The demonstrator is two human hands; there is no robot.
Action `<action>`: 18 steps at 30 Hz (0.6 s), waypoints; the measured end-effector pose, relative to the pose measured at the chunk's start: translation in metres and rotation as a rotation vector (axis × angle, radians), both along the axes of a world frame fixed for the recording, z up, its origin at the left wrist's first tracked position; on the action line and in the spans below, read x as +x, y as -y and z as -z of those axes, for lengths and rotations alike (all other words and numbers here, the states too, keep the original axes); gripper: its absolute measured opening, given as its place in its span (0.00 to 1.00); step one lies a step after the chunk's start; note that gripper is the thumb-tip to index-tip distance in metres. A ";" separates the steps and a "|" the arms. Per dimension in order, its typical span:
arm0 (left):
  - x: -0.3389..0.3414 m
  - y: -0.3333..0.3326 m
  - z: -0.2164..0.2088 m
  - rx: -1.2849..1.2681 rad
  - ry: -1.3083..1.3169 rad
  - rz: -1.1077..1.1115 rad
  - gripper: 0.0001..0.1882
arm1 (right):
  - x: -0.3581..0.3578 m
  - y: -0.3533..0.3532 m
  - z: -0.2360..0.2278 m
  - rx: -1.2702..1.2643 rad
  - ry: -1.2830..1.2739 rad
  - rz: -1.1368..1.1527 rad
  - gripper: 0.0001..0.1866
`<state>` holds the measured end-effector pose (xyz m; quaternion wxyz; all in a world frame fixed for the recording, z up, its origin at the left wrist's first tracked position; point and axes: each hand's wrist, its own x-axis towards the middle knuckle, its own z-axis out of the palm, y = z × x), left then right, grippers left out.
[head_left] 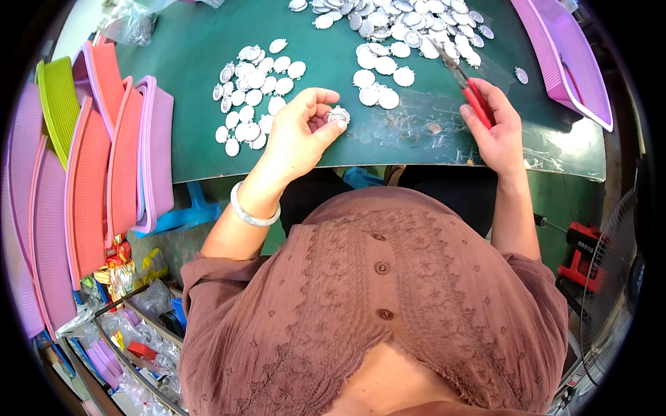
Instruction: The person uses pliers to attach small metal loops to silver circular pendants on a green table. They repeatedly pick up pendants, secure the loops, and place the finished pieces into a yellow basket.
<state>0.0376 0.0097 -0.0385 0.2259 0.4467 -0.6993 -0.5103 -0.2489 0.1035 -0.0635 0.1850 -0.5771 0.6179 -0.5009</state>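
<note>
The left hand (300,128) pinches a small silver oval piece (338,116) between thumb and fingertips, just above the near part of the green table (194,41); its long axis seems to run left to right, though it is too small to be sure. The right hand (496,128) is closed around red-handled pliers (470,87), whose long axis slants up and left, tips toward the far heap of silver pieces (395,28). A smaller cluster of silver pieces (253,93) lies left of the hands. Pink, orange, purple and green baskets (104,159) stand on edge at left; a purple basket (565,59) sits at right, its contents hidden.
</note>
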 end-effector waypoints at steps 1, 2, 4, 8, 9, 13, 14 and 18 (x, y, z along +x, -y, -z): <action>0.000 0.001 0.002 0.066 -0.109 0.000 0.13 | 0.001 -0.003 -0.005 0.045 -0.050 -0.034 0.20; -0.001 0.002 0.000 0.126 -0.157 0.004 0.14 | 0.004 -0.004 -0.010 0.047 -0.069 -0.082 0.20; -0.003 0.004 -0.005 0.245 -0.254 0.012 0.16 | 0.011 -0.006 -0.023 0.079 -0.119 -0.184 0.20; -0.013 0.000 -0.011 0.305 -0.415 -0.003 0.09 | 0.022 -0.006 -0.033 0.165 -0.133 -0.311 0.21; -0.015 -0.001 -0.015 0.340 -0.415 0.001 0.09 | 0.025 -0.006 -0.036 0.165 -0.140 -0.327 0.21; -0.017 -0.005 -0.020 0.348 -0.409 0.021 0.08 | 0.031 -0.005 -0.036 0.163 -0.153 -0.369 0.20; -0.018 -0.006 -0.019 0.316 -0.407 0.026 0.09 | 0.033 -0.005 -0.038 0.187 -0.137 -0.379 0.19; -0.021 -0.010 -0.025 0.318 -0.421 -0.004 0.09 | 0.038 -0.006 -0.045 0.262 -0.065 -0.408 0.19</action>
